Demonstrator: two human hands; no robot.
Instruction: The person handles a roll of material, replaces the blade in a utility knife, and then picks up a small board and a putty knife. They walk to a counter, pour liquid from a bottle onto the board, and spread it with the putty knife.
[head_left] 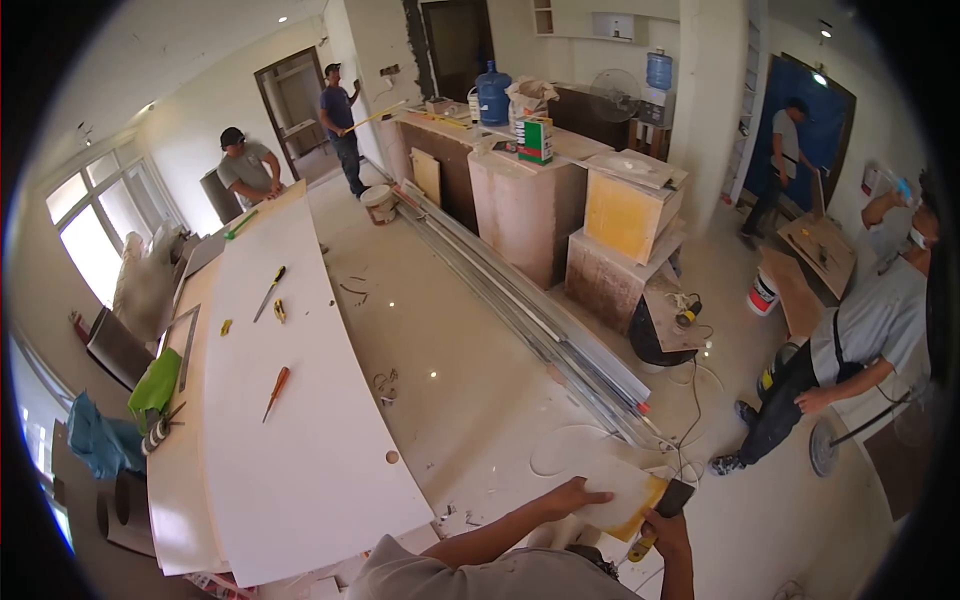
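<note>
My left hand [574, 497] grips the near left side of a small white panel [618, 492], its thumb lying on top. The panel's right edge carries a yellow-brown smear. My right hand [670, 532] is closed around a yellow-and-black tool [642, 546], whose exact kind I cannot make out. The tool's dark, blocky end sits right at the panel's smeared edge. Whether it touches the panel cannot be told from here. Both hands are low in the view, in front of my body.
A long white sheet [290, 360] on the left bears a screwdriver [276, 394], a handsaw [269, 294] and pliers [280, 311]. Metal profiles [520, 315] lie along the floor. A cord [694, 400] runs near my right hand. Several people work around the room, one standing close on the right.
</note>
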